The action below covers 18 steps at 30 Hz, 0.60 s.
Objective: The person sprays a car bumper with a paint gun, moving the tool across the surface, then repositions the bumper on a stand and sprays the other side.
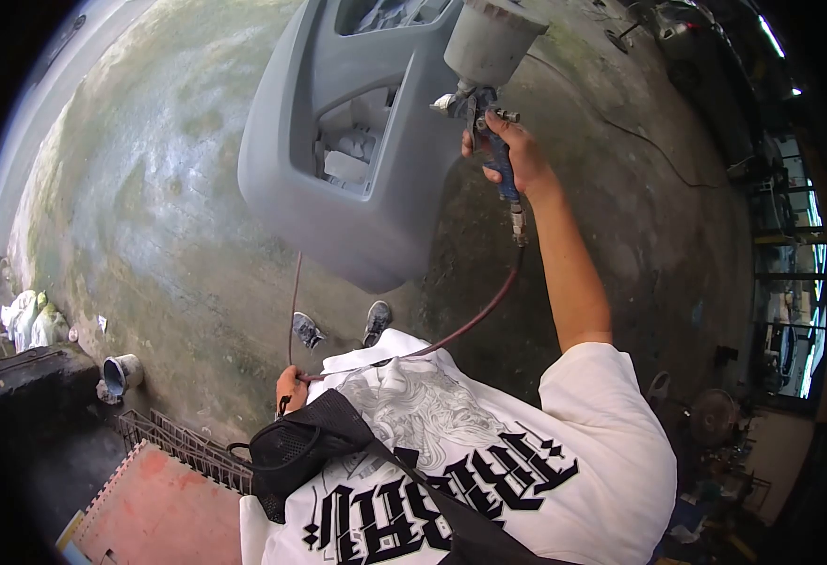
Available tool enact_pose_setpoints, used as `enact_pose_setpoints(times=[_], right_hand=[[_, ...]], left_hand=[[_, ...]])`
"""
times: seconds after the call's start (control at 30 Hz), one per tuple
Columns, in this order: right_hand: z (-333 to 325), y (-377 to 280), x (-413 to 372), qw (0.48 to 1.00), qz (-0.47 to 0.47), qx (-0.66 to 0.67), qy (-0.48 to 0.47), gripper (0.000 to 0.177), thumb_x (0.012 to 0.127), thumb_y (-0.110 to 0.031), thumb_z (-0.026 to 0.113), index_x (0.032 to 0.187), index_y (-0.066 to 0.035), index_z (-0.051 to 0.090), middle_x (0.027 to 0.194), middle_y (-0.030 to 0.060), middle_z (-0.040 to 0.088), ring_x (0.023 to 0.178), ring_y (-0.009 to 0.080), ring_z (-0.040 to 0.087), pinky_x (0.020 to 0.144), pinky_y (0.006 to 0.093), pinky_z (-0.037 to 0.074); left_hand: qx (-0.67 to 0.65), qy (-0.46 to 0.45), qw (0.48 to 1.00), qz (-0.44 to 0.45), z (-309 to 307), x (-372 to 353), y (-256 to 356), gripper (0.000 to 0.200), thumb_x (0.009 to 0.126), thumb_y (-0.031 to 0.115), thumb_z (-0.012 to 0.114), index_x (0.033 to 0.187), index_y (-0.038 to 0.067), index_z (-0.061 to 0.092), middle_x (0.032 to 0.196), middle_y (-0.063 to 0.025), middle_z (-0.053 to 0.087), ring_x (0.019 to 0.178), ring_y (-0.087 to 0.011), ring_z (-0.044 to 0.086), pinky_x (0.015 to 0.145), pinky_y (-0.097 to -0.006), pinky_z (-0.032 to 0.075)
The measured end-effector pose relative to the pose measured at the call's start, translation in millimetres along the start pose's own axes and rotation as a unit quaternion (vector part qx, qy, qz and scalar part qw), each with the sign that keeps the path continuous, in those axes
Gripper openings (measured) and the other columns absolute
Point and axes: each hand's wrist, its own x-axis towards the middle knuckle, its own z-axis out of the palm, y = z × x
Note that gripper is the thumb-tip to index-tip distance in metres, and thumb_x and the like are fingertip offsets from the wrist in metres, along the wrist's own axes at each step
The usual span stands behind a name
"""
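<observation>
At the upper middle, my right hand is wrapped round the blue grip of a spray gun. A grey paint cup sits on top of the gun, and its nozzle points left at a grey car bumper. The nozzle stands apart from the bumper's surface. From the gun's handle a reddish air hose curves down across my front to my left hand. That hand is closed on the hose beside my waist, its fingers partly hidden; the hose runs on upward behind the bumper.
My shoes stand on the stained concrete floor below the bumper. A bucket, a metal rack and a reddish board lie at lower left. A dark car is at upper right, and a thin cable crosses the floor.
</observation>
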Motion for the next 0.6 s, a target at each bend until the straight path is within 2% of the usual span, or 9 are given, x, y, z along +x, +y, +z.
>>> enact_pose_setpoints(times=[0.13,0.23,0.4,0.47,0.6], right_hand=[[-24,14,5,0.996,-0.002,-0.035,0.076,0.034,0.097,-0.042,0.058,0.101,-0.008,0.059,0.083,0.0049,0.064,0.072,0.012,0.063,0.037,0.0239,0.038],[-40,15,1,0.983,-0.014,-0.035,0.178,0.03,0.095,-0.042,0.059,0.094,-0.012,0.059,0.077,0.0017,0.063,0.067,0.0109,0.063,0.036,0.0244,0.036],[-58,22,-5,0.963,-0.021,-0.056,0.264,0.028,0.094,-0.042,0.059,0.098,-0.014,0.057,0.074,0.0001,0.059,0.065,0.0094,0.058,0.038,0.0253,0.036],[-55,24,-8,0.936,-0.021,-0.108,0.336,0.028,0.094,-0.042,0.059,0.097,-0.014,0.057,0.075,-0.0005,0.059,0.066,0.0095,0.058,0.039,0.0256,0.036],[-43,27,-21,0.941,0.005,-0.101,0.322,0.028,0.095,-0.042,0.058,0.097,-0.014,0.057,0.076,-0.0007,0.058,0.067,0.0096,0.058,0.039,0.0253,0.035]], left_hand=[[-0.011,0.008,1.0,0.017,0,2,-5,0.016,0.075,0.007,0.067,0.088,0.003,0.061,0.087,-0.0207,0.065,0.088,-0.0431,0.062,0.075,-0.0465,0.048],[0.017,0.026,0.999,0.04,-3,0,-5,0.015,0.075,0.008,0.067,0.088,0.003,0.061,0.087,-0.0205,0.065,0.088,-0.0428,0.062,0.075,-0.0466,0.048],[0.033,-0.001,0.999,0.013,-6,4,-7,0.014,0.077,0.008,0.067,0.088,0.003,0.061,0.088,-0.0204,0.065,0.089,-0.0428,0.062,0.076,-0.0468,0.048],[0.028,-0.003,0.999,0.018,-6,4,-10,0.013,0.078,0.009,0.067,0.088,0.003,0.061,0.088,-0.0206,0.065,0.089,-0.0429,0.062,0.075,-0.0469,0.049],[0.037,-0.004,0.999,0.009,-13,2,-2,0.013,0.078,0.008,0.066,0.089,0.002,0.061,0.087,-0.0213,0.065,0.088,-0.0435,0.062,0.075,-0.0473,0.049]])
